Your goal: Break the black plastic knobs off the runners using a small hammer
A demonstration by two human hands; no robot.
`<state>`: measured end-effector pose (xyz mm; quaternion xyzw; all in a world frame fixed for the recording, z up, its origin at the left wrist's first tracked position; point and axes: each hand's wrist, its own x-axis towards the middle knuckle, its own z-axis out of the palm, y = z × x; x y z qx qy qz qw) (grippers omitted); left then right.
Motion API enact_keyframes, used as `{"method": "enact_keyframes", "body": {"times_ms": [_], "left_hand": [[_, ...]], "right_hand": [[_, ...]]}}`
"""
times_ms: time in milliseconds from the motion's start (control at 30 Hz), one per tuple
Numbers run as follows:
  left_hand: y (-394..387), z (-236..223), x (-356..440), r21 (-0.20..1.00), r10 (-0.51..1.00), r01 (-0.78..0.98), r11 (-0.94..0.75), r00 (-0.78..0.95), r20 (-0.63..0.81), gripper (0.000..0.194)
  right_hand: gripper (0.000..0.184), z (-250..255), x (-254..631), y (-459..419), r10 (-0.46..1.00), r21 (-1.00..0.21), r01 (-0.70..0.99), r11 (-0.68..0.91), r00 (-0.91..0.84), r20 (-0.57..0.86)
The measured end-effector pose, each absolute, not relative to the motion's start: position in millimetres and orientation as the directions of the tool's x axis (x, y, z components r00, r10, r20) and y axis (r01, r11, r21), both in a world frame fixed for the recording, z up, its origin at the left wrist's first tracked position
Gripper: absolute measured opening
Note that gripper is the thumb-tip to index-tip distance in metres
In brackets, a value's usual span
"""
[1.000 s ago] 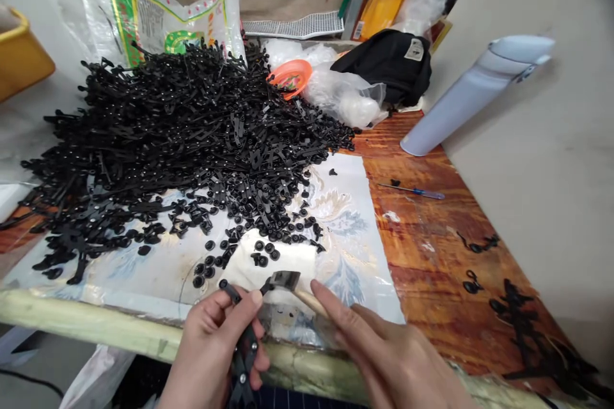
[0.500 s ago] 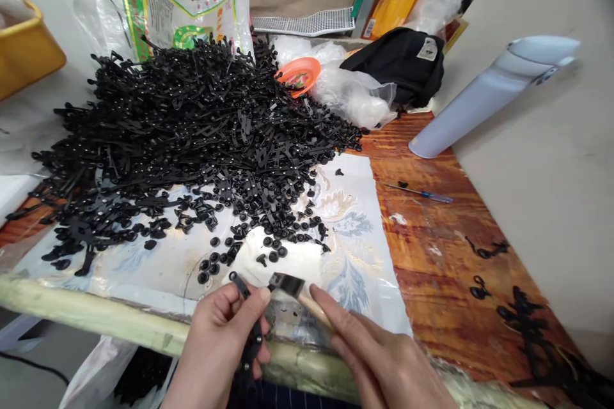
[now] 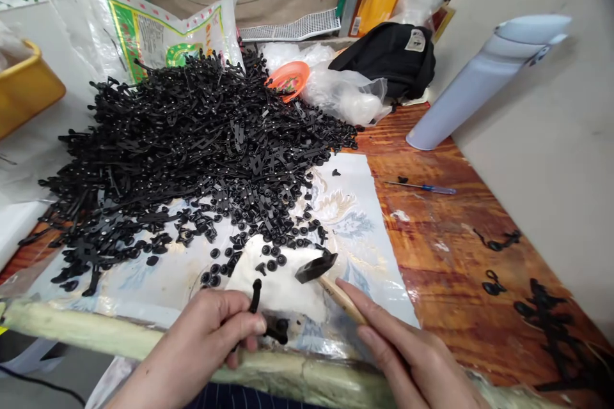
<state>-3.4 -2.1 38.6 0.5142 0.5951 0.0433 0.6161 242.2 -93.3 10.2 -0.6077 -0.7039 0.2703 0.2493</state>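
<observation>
My left hand (image 3: 215, 332) pinches a jointed black plastic piece (image 3: 256, 296) near the table's front edge. One end of the piece points up above my fingers and another sticks out to the right. My right hand (image 3: 407, 345) is wrapped round the wooden handle of a small hammer (image 3: 316, 266). Its dark metal head is raised above a white pad (image 3: 292, 294). Several black round caps (image 3: 272, 264) lie on that pad and beside it. Behind them a large heap of black plastic pieces (image 3: 192, 134) covers much of the table.
A blue-handled screwdriver (image 3: 426, 188) lies on the wooden table, with a tall pale blue bottle-like container (image 3: 460, 102) against the right wall. An orange plate (image 3: 291, 78), plastic bags (image 3: 355, 96) and a black bag (image 3: 393, 57) stand behind. A yellow bin (image 3: 33, 86) is at left.
The hammer has moved up and right, away from my left hand. My left hand has turned the black piece and shifted slightly. The whole view has tilted a little.
</observation>
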Motion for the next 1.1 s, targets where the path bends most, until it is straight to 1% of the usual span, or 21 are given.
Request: {"method": "enact_keyframes", "body": {"times_ms": [100, 200, 333, 467, 733, 900, 1100], "left_hand": [[-2, 37, 4, 0.684, 0.655, 0.592, 0.425, 0.320, -0.684, 0.035], [2, 33, 9, 0.708, 0.699, 0.579, 0.404, 0.304, -0.647, 0.037], [11, 28, 9, 0.712, 0.695, 0.533, 0.457, 0.285, -0.660, 0.037], [17, 26, 2, 0.701, 0.652, 0.521, 0.487, 0.318, -0.689, 0.040], [16, 21, -5, 0.713, 0.635, 0.503, 0.488, 0.356, -0.686, 0.048], [16, 18, -7, 0.705, 0.650, 0.531, 0.470, 0.333, -0.683, 0.049], [18, 20, -3, 0.692, 0.661, 0.578, 0.432, 0.318, -0.679, 0.052]], "right_hand": [[0.048, 12, 245, -92, 0.991, -0.682, 0.724, 0.102, -0.135, 0.005], [0.049, 12, 245, -89, 0.991, -0.675, 0.731, 0.102, -0.133, 0.006], [0.047, 11, 239, -88, 0.990, -0.664, 0.738, 0.120, -0.140, 0.024], [0.048, 5, 239, -90, 0.991, -0.657, 0.745, 0.114, -0.127, 0.028], [0.052, -3, 240, -96, 0.993, -0.712, 0.699, 0.062, -0.112, -0.023], [0.049, 1, 239, -94, 0.993, -0.733, 0.680, 0.015, -0.094, -0.068], [0.048, 4, 239, -95, 0.994, -0.740, 0.672, 0.003, -0.086, -0.073]]}}
